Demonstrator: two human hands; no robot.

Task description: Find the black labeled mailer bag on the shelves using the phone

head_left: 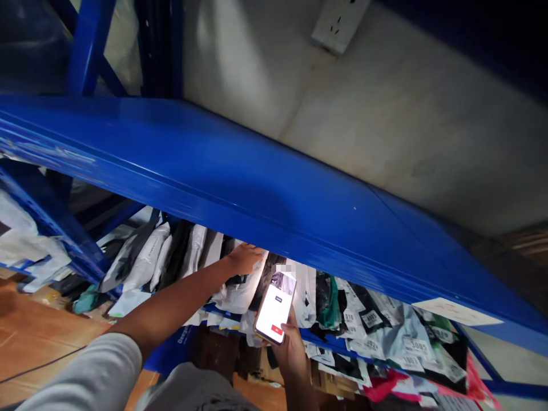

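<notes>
My right hand (291, 345) is closed around a smartphone (276, 308), its thumb over the lower right of the lit screen. The screen shows a camera picture at the top, a white area below and a red button near the bottom. My left hand (247, 258) reaches under the blue beam to the packed row, fingers extended against a pale plastic mailing bag (246, 291). Left of it, white and black mailing bags (148, 257) stand on edge, packed side by side. Just behind the phone stands a dark bag (262, 282).
A wide blue shelf beam (257, 171) crosses above my hands. Labelled bags (411, 342) crowd the shelf at right. Lower down lie cardboard boxes (265, 365) and a pink bag (387, 385). A dark cable (43, 365) runs across the tiled floor. A power strip (340, 25) is at the top.
</notes>
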